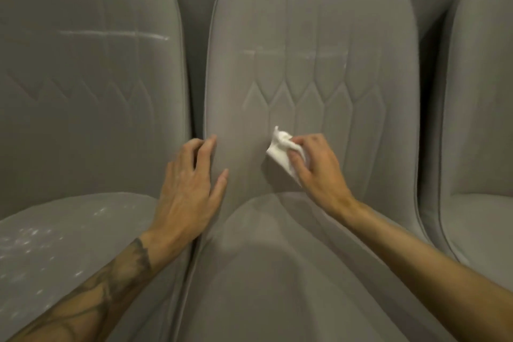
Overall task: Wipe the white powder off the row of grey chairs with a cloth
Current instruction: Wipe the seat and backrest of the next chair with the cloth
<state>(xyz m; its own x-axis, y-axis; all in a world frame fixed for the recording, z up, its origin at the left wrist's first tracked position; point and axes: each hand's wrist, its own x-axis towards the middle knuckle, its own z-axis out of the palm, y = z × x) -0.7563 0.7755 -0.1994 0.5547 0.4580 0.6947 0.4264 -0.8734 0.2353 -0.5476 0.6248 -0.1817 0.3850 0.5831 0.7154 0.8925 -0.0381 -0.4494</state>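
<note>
our right hand (313, 164) has its fingers curled round the bunched white cloth (277, 147), pressing it against the lower backrest of the middle chair (319, 22). our left hand (188, 189) lies flat with fingers straight and spread on that backrest's left edge, seemingly bracing it. we judge the step in hand to be wiping this chair's back. a faint white streak (261, 52) shows higher up, so the next move calls for carrying the cloth up there. further left, the left chair (83, 119) bears scattered powder (36, 233) on its seat, not yet wiped. the right chair (477, 119) looks clean to us.
</note>
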